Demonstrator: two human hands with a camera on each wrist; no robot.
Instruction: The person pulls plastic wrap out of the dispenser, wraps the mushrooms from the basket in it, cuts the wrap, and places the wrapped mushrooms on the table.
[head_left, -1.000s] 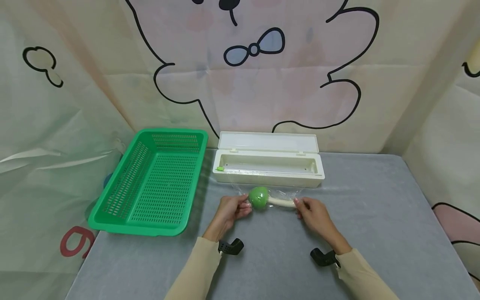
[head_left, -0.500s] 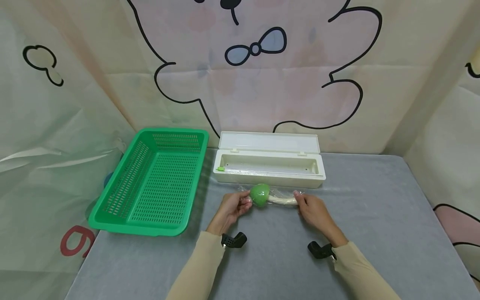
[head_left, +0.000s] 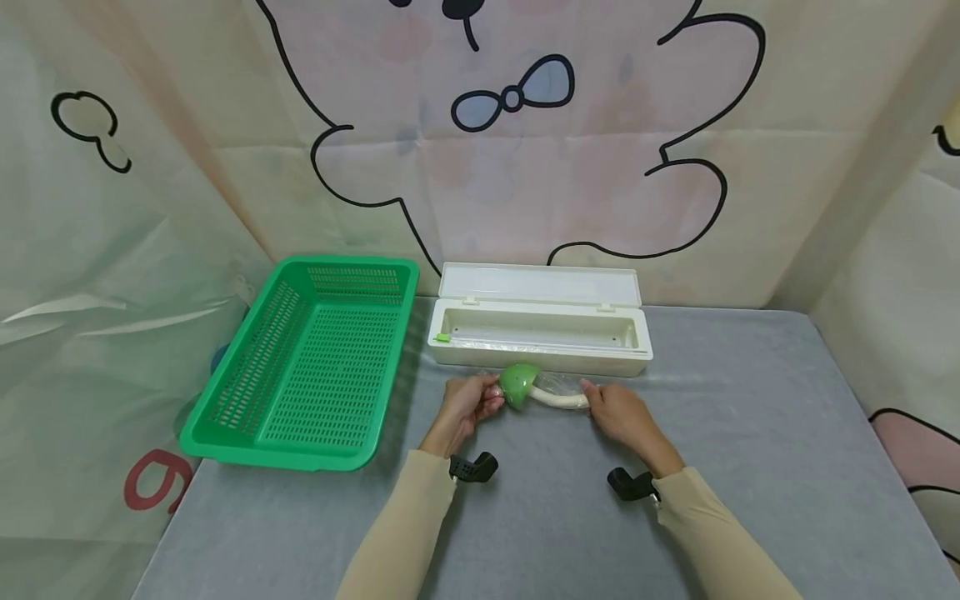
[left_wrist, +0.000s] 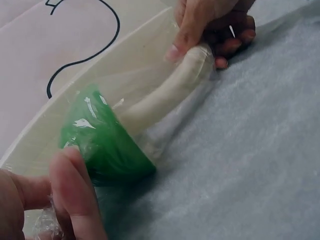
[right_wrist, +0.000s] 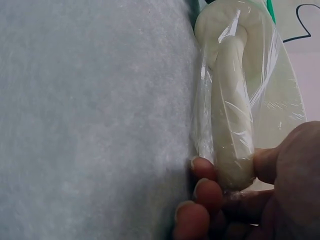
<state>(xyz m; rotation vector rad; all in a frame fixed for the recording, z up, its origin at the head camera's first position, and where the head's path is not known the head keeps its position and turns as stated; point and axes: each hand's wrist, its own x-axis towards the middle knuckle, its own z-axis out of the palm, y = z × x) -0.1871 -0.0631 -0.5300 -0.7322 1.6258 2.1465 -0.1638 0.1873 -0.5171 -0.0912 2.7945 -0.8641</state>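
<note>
I'm holding a mushroom-shaped piece point(head_left: 520, 384) between my two hands, over the near side of the long white box point(head_left: 542, 365) on the grey-covered bench point(head_left: 551, 533); whether the piece is resting on the cloth or hanging just above it, I can't tell. Clear film point(left_wrist: 132, 82) is lying around its green cap point(left_wrist: 107, 137) and pale, bent stem point(left_wrist: 167, 95), and is showing creases and shine along both. My left hand point(head_left: 467, 404) is nearly closed at the cap's end, its thumb and fingers pinching a bunched tuft of that film. My right hand point(head_left: 622, 417) is closing its thumb and fingertips on the far end of the stem, film included, so neither hand is free. Behind, the box is standing with its lid point(head_left: 540, 286) raised and a small lime-green tab point(head_left: 443, 337) showing at one end; the green basket point(head_left: 300, 458) is sitting on my left, well apart from my work. By my reading, I'm at the stage of closing the wrap around the piece and gathering its two ends. The next move, I'd say, is calling for a gentle, even pull at both ends, with firm pinches, so the film is lying snug without slipping off the rounded cap or tearing at the stem's tip.
</note>
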